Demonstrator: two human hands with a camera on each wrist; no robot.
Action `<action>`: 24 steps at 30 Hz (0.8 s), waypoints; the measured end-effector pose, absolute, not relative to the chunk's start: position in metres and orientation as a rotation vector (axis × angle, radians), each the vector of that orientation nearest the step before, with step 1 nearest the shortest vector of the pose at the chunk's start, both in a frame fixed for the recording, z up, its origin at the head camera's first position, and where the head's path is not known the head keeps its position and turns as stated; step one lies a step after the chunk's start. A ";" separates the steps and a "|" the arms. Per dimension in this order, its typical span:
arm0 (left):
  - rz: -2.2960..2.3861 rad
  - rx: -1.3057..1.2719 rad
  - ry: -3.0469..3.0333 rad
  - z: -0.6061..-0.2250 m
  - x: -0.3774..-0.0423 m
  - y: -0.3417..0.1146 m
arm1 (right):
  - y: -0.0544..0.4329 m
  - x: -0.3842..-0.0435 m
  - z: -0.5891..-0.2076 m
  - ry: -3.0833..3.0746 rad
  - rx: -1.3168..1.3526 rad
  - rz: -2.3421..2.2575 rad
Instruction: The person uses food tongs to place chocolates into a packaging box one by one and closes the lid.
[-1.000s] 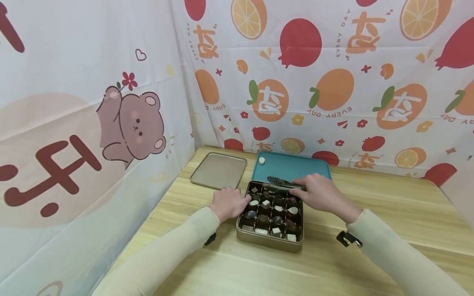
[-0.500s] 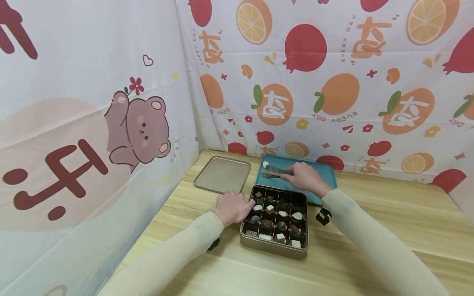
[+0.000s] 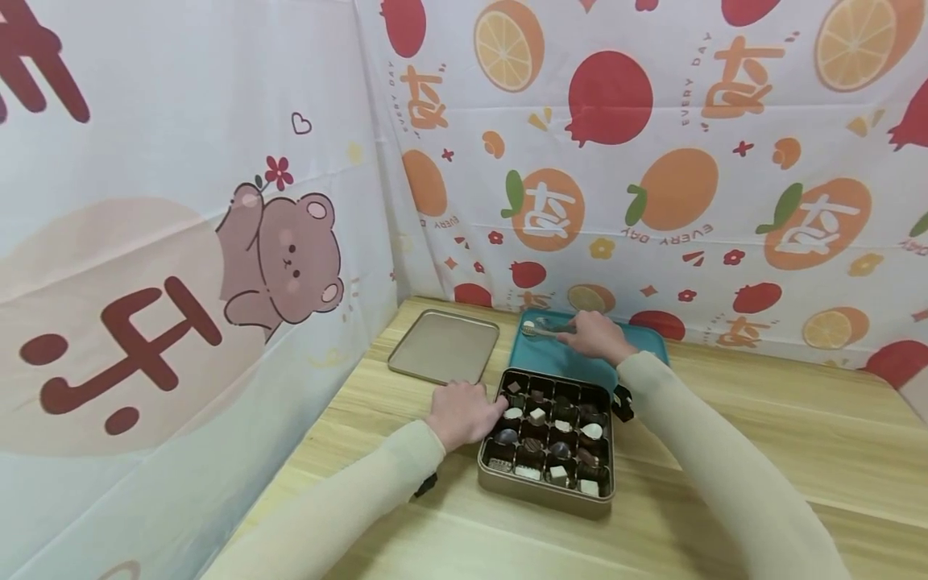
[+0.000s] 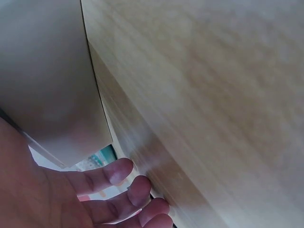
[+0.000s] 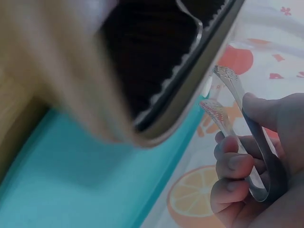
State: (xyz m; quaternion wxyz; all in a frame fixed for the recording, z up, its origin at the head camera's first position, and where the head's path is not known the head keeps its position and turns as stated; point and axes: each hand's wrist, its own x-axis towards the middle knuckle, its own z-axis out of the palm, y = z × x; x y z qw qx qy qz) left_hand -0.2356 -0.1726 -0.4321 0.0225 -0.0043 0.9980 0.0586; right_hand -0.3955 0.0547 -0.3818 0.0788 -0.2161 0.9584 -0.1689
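My right hand [image 3: 596, 334] holds metal food tongs [image 3: 551, 333] over the teal tray [image 3: 573, 364]. Their two tips stand apart beside a small white round piece [image 3: 528, 325] at the tray's far left corner. In the right wrist view, thumb and fingers grip the tongs [image 5: 270, 166] from either side. My left hand [image 3: 464, 416] rests against the left side of a bronze tin box [image 3: 544, 493], thumb at its rim. Its other fingers [image 4: 118, 171] are relaxed and lightly bent beside the box wall [image 4: 47, 80]. Chocolates [image 3: 537, 416], dark and white, sit in the box's compartments.
A flat bronze lid [image 3: 444, 348] lies on the wooden table [image 3: 725, 435], left of the tray. The box stands right in front of the tray. Printed cloths [image 3: 652, 113] hang behind and to the left of the table.
My right hand has carried the tongs from above the box's far edge back over the teal tray, up to the white piece. My left hand stays at the box. The head view has shifted slightly.
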 end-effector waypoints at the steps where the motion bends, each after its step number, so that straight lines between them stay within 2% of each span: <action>1: 0.180 -0.013 3.091 -0.433 -0.236 -0.172 | 0.054 -0.397 -0.382 2.868 -0.647 -0.497; 24: 0.174 -0.031 3.103 -0.433 -0.236 -0.171 | 0.044 -0.414 -0.381 2.840 -0.641 -0.406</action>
